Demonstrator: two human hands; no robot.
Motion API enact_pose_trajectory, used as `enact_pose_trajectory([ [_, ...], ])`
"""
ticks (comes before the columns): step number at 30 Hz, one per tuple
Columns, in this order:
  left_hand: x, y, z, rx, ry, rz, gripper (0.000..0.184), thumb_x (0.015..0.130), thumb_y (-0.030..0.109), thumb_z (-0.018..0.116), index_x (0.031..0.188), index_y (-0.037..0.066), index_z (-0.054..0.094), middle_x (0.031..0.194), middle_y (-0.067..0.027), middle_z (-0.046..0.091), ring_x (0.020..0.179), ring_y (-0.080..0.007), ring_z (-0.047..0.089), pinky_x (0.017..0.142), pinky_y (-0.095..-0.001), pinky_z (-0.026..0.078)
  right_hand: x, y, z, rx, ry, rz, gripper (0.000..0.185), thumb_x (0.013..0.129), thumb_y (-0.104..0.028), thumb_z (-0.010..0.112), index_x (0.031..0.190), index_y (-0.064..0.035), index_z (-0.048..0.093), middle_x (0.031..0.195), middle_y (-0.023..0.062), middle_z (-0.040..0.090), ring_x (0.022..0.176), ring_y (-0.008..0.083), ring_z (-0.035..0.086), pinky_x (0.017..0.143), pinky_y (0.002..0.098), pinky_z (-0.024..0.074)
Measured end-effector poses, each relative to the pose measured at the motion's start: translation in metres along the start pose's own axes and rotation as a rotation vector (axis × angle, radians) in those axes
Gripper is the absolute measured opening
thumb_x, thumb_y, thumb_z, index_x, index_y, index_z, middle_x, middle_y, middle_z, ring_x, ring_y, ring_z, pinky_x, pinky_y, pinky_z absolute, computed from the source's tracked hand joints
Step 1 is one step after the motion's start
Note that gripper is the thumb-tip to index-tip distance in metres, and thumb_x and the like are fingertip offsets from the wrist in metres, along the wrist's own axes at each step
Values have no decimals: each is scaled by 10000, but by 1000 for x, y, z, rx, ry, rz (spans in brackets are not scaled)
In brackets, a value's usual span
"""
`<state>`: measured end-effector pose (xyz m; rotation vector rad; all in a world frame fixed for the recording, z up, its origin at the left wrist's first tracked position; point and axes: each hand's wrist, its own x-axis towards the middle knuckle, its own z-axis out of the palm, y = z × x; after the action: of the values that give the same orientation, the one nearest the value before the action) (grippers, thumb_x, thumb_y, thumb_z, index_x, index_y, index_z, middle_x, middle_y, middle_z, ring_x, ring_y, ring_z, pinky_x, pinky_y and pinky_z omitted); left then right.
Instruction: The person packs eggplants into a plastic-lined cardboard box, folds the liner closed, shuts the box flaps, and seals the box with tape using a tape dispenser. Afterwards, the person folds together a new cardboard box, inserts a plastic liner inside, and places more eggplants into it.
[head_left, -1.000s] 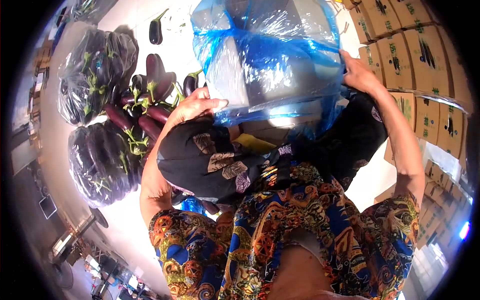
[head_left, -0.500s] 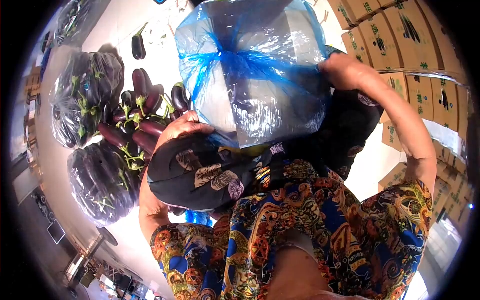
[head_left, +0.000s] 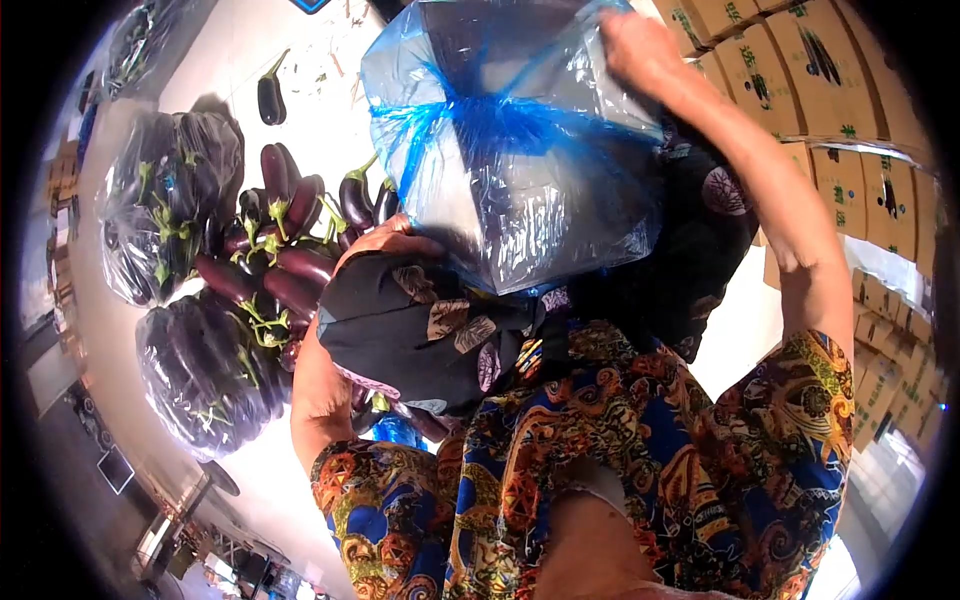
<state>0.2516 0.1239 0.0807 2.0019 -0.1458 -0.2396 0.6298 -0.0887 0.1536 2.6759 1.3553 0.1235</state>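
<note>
A see-through blue plastic bag (head_left: 560, 215) covers a pale, box-like shape in front of my lap, its film gathered into a bunch near the middle. My right hand (head_left: 640, 50) is closed on the bag's upper right edge. At the lower left corner, my left hand (head_left: 395, 238) has its fingers bent against the bag, their tips partly hidden. Just left of that hand lies a heap of loose purple eggplants (head_left: 295, 265), some with green stems. One eggplant (head_left: 270, 95) lies apart on the pale floor.
Two clear bags packed with eggplants stand at the left, an upper bag (head_left: 165, 205) and a lower bag (head_left: 205, 375). Another filled bag (head_left: 135, 45) is at the top left. Stacked brown cartons (head_left: 800, 75) line the right side. Plant scraps (head_left: 325, 75) litter the floor.
My right hand has moved up and left along the bag's edge. The bag has turned and shifted slightly right, and my left hand has moved a little right with it.
</note>
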Motion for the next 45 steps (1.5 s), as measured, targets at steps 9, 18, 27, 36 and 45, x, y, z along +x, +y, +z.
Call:
enact_pose_trajectory([
  [9, 6, -24, 19, -261, 211, 99, 276, 833, 12, 647, 1107, -12, 618, 1044, -143, 659, 965, -244, 647, 830, -337, 509, -12, -8, -20, 369, -190, -284, 270, 888, -282, 605, 1015, -43, 608, 833, 164, 657, 744, 317, 638, 675, 416, 505],
  [18, 21, -18, 20, -854, 141, -475, 301, 844, 90, 670, 1125, 1, 606, 882, -33, 677, 744, -125, 624, 657, -271, 477, 11, -119, 25, 1167, -762, 53, 577, 688, -584, 792, 525, -118, 492, 506, 27, 498, 493, 86, 529, 369, 248, 291],
  [27, 21, -108, 41, -631, 85, -191, 372, 828, 41, 668, 1191, -6, 602, 1049, -35, 670, 927, -154, 622, 816, -297, 483, -27, -110, 50, 851, -947, -173, 340, 826, -328, 706, 697, -22, 635, 652, 96, 631, 591, 178, 578, 555, 361, 444],
  [36, 15, -23, -15, -660, 149, -439, 323, 909, 361, 650, 833, 48, 638, 801, 14, 635, 741, -64, 568, 692, -213, 446, -87, -135, 42, 194, -679, -754, 109, 752, -161, 591, 765, -88, 671, 821, 133, 669, 806, 327, 657, 668, 430, 536],
  [45, 109, 80, -67, 747, 498, 101, 387, 800, 150, 694, 1175, 112, 605, 871, -134, 645, 788, -310, 653, 646, -422, 524, -105, -129, 44, 246, -451, -956, 76, 726, -123, 620, 767, -97, 678, 832, 112, 652, 769, 279, 660, 617, 398, 546],
])
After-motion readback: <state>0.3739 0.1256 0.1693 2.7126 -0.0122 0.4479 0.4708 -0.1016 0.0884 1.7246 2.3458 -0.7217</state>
